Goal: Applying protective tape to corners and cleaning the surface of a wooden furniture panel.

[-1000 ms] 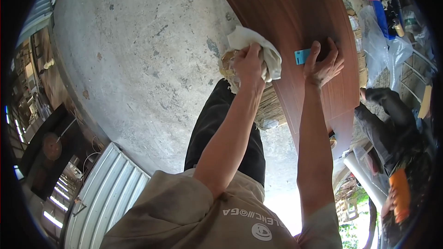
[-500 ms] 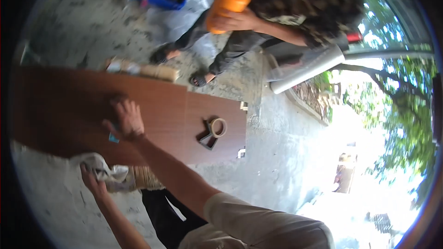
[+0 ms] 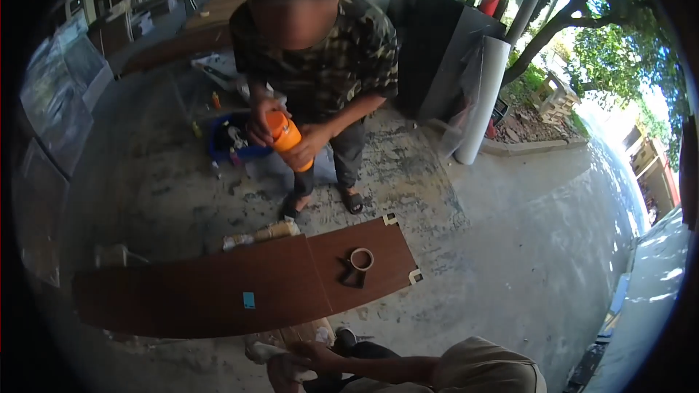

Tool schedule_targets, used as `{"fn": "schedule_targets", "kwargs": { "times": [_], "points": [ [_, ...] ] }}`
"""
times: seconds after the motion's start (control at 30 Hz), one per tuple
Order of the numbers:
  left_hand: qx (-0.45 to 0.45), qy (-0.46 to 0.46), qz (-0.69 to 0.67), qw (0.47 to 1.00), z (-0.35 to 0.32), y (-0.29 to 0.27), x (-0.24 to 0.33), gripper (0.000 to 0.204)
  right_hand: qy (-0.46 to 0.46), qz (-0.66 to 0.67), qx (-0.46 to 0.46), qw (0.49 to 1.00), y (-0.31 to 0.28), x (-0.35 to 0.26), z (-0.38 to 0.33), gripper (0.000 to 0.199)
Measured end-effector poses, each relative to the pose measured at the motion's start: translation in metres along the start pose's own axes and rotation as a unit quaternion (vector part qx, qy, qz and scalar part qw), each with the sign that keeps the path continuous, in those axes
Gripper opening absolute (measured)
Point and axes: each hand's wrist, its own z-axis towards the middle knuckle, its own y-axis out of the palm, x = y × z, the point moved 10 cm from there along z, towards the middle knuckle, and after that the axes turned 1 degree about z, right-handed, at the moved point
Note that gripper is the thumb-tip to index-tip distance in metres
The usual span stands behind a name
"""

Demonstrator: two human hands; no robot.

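Observation:
Low at the bottom of the view, a white cloth (image 3: 263,353) is bunched between my two hands, beside the near edge of a long brown wood-grain panel (image 3: 211,284). My left hand (image 3: 282,380) is closed on the cloth from below, partly cut off by the lower edge. Coming in from the right, my right hand (image 3: 316,356) has its fingers closed around the cloth's other side. On the panel lie a small blue rectangle (image 3: 249,300), a roll of tape (image 3: 370,255) and a dark angular tool (image 3: 354,277) against it. Pale corner pieces (image 3: 416,276) sit at the panel's right end.
Across the panel stands a person in a camouflage shirt (image 3: 320,65), holding an orange bottle (image 3: 287,142) in both hands. Behind is a blue crate (image 3: 216,142) of items. Wrapped bundles (image 3: 273,232) lie at the panel's far edge. A white roll (image 3: 483,102) leans at the right.
My right hand has left the panel's surface and come down to the cloth. My left hand with the cloth now appears nearer my body. The view has tilted up, showing more of the person opposite.

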Motion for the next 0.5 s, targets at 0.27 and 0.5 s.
{"fn": "schedule_targets", "kwargs": {
  "times": [0.27, 0.5],
  "points": [
    [-0.031, 0.133, 0.244, 0.96, 0.061, -0.008, -0.047, 0.018, -0.012, 0.18, 0.1, 0.978, -0.05, -0.032, -0.109, 0.06],
    [-0.132, 0.022, 0.408, 0.903, 0.103, -0.01, -0.005, 0.026, -0.023, -0.022, 0.193, 0.981, -0.04, -0.091, -0.111, 0.053]
  ]
}}
